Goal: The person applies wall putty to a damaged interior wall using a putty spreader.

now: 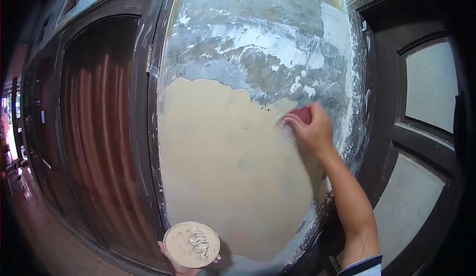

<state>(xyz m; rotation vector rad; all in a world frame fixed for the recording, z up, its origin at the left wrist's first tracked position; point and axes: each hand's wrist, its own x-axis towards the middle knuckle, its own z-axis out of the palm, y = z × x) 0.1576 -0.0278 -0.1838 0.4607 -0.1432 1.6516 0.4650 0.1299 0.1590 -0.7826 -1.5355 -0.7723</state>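
Observation:
My right hand (318,131) is closed on a dark red putty spreader (302,115), slightly blurred, and presses or holds it close against the wall (248,58). Pale cream putty (228,152) coats the lower and middle wall, and its upper edge runs unevenly just left of the spreader. Low in the view, my left hand (172,263) is wrapped round a round tub (192,245) from below. Cream putty fills the tub, with grey scrape marks on its surface. Most of the left hand is hidden beneath the tub.
On the left stands a dark wooden door (142,147) with a reddish-brown curtain (99,137) behind its pane. A dark frame with pale panels (430,85) borders the wall on the right. Above the putty, the wall is patchy grey, blue and white. Tiled floor (54,221) shows at lower left.

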